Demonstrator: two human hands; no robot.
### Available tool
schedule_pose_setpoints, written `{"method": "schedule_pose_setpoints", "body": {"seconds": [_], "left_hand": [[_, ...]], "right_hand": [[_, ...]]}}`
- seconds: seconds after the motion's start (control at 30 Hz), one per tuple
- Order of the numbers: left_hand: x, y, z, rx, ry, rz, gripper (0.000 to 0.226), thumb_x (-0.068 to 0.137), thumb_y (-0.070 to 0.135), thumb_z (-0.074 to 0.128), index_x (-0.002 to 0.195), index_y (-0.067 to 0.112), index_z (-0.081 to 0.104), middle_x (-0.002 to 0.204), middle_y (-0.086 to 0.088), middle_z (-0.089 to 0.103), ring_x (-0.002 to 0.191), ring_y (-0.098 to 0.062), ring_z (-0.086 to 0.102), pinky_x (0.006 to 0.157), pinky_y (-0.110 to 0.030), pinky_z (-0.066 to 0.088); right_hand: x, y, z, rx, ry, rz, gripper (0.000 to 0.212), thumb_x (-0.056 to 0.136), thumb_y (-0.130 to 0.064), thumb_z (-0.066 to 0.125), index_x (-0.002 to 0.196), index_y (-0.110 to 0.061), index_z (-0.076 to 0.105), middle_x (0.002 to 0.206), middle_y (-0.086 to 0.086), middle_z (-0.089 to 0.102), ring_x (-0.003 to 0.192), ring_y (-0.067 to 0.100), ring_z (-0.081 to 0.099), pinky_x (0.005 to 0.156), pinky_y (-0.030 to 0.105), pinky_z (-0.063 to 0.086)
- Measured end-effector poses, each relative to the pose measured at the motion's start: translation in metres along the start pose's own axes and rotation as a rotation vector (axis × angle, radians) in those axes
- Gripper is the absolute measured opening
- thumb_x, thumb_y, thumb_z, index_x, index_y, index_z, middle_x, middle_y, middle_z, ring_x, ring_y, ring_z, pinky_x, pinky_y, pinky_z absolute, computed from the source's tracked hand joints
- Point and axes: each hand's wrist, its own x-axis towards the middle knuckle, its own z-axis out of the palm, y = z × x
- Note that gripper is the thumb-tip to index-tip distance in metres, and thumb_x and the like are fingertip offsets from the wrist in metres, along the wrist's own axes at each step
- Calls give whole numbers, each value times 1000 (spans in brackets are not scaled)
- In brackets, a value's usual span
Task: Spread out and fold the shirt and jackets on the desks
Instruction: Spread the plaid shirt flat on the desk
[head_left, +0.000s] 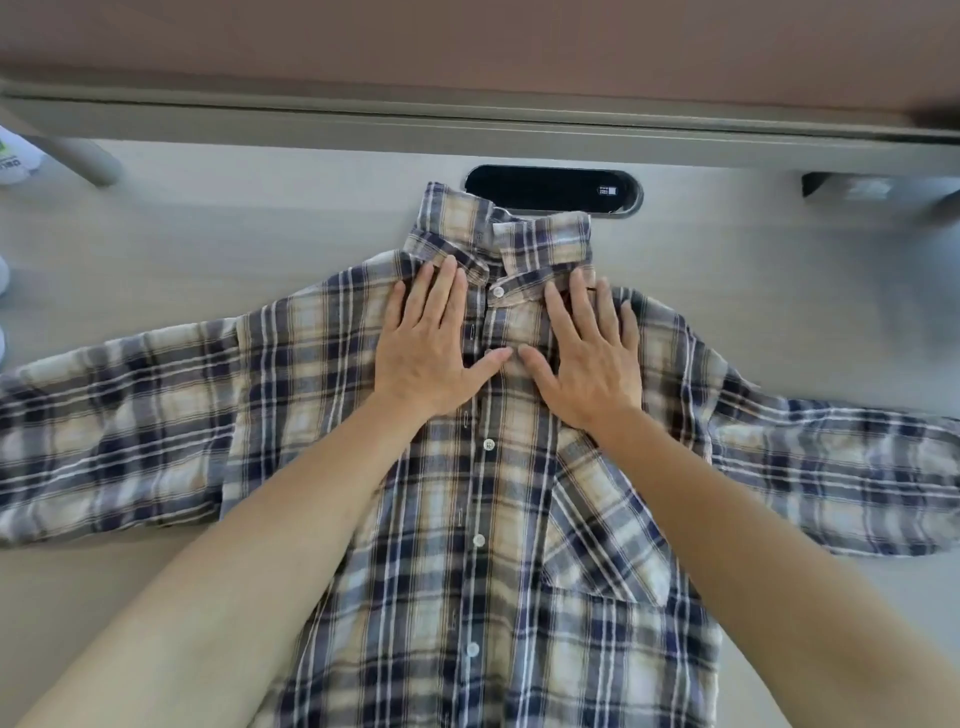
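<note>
A plaid shirt (483, 519) in navy, beige and white lies face up and buttoned on the pale wooden desk (208, 234). Its collar points away from me and both sleeves stretch out to the left and right. My left hand (431, 348) lies flat, palm down, on the chest just left of the button placket. My right hand (592, 353) lies flat on the chest just right of it. The fingers of both hands are spread and reach up to the base of the collar. Their thumbs nearly touch over the placket. Neither hand grips the cloth.
A black oval cable slot (553, 189) sits in the desk right behind the collar. A grey partition rail (467, 124) runs along the desk's far edge. A white object (13, 161) stands at the far left, and a dark item (872, 189) at the far right.
</note>
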Motion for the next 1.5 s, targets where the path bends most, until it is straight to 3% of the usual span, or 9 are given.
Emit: {"method": "schedule_pose_setpoints", "body": {"seconds": [0.17, 0.27, 0.73, 0.9, 1.03, 1.13, 1.23, 1.33, 1.5], "left_hand": [[5, 10, -9, -25, 9, -15, 93, 94, 73, 20, 158, 9, -1, 165, -16, -11, 153, -32, -9, 123, -53, 0], [-19, 31, -9, -90, 80, 156, 78, 98, 61, 29, 158, 14, 12, 164, -19, 3, 151, -40, 4, 121, -56, 2], [35, 16, -19, 111, -150, 213, 72, 97, 67, 11, 158, 32, -3, 165, -4, -18, 151, -30, -18, 122, -52, -7], [4, 82, -18, -41, -40, 305, 67, 97, 58, 26, 153, 23, 20, 164, -16, 6, 150, -41, 6, 120, -57, 4], [-8, 110, 4, 56, -110, 282, 73, 94, 72, 9, 157, 38, -1, 167, -2, -9, 152, -35, -11, 121, -57, -6], [-3, 108, 6, 89, -106, 276, 75, 92, 74, 12, 157, 38, 6, 167, -5, 0, 152, -37, -2, 121, -58, 0], [20, 113, -12, -27, 3, 284, 70, 90, 67, 30, 145, 22, 32, 151, -16, 30, 138, -39, 29, 114, -59, 26], [68, 122, -31, -56, 83, 304, 63, 96, 54, 33, 141, 9, 39, 148, -16, 37, 137, -34, 36, 114, -54, 33], [121, 124, -38, -20, -49, 317, 72, 99, 59, 27, 157, 16, 19, 164, -5, 21, 152, -27, 14, 123, -50, 14]], "right_hand": [[4, 9, -18, 18, 40, -43, 70, 99, -66, 8, 159, -32, -7, 166, 3, -18, 152, 27, -16, 124, 51, -6], [-35, 21, -14, 43, 75, 52, 68, 101, -62, 9, 159, -30, -8, 164, 4, -20, 151, 28, -20, 122, 50, -13], [-65, 123, -4, 78, 15, 189, 74, 97, -66, 5, 160, -28, 7, 167, 7, 3, 154, 27, -2, 125, 49, 1], [-109, 168, 17, 125, 8, 315, 74, 94, -71, 8, 159, -35, 8, 168, 5, 1, 154, 31, -1, 124, 53, 3], [-122, 192, 18, 170, -33, 444, 71, 93, -75, 13, 157, -46, 1, 167, -4, -9, 153, 28, -12, 121, 56, -7], [-135, 212, 20, 220, -46, 666, 72, 92, -76, 13, 156, -46, -1, 166, -7, -14, 152, 29, -18, 118, 64, -5], [-138, 203, 17, 232, -37, 757, 79, 91, -76, 9, 158, -37, -3, 166, 3, -16, 151, 35, -17, 118, 65, -4], [-109, 170, -2, 160, 55, 604, 77, 94, -73, 3, 157, -32, -13, 164, 6, -22, 151, 31, -17, 120, 58, -10], [-31, 128, -23, 215, 78, 209, 69, 100, -64, 11, 159, -32, -4, 167, 2, -11, 153, 28, -12, 123, 53, -5]]}}
